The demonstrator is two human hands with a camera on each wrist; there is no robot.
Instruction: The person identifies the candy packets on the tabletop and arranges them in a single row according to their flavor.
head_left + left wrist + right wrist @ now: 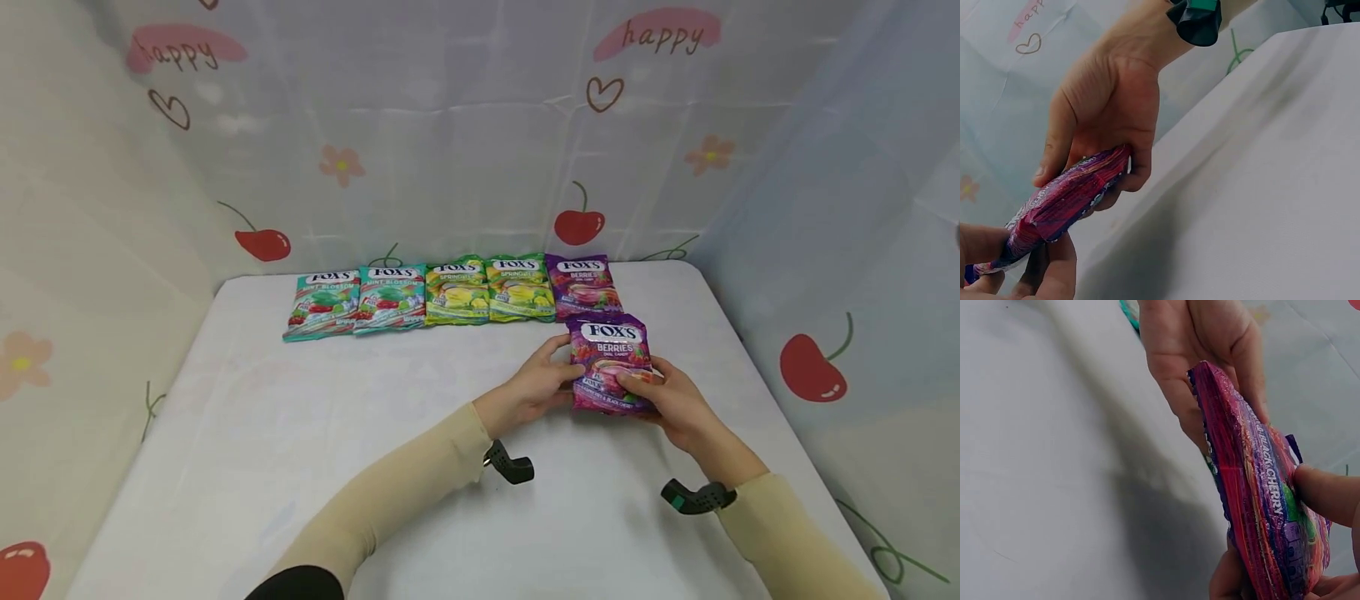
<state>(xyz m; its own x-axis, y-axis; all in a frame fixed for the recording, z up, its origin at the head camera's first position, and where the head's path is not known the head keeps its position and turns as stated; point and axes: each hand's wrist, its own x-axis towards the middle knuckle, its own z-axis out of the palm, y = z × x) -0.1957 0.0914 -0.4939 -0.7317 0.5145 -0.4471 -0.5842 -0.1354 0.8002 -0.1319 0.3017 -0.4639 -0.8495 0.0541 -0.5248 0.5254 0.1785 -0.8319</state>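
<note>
Both hands hold a purple Fox's Berries candy bag (611,358) above the white table. My left hand (531,387) grips its left edge, thumb on the front and fingers behind. On the right side my right hand (675,400) pinches the bag, its thumb lying across the printed front. The left wrist view shows the bag (1072,194) edge-on between the two hands. In the right wrist view the bag (1254,481) stands tilted, with "Black Cherry" lettering visible. Just behind it lies another purple Berries bag (583,287).
Along the table's back edge runs a row: two teal Mint Blossom bags (324,306) (391,297), two yellow-green Springtea-like bags (457,292) (521,288), then the purple one. A printed curtain (465,183) hangs behind and at both sides of the white table (300,433).
</note>
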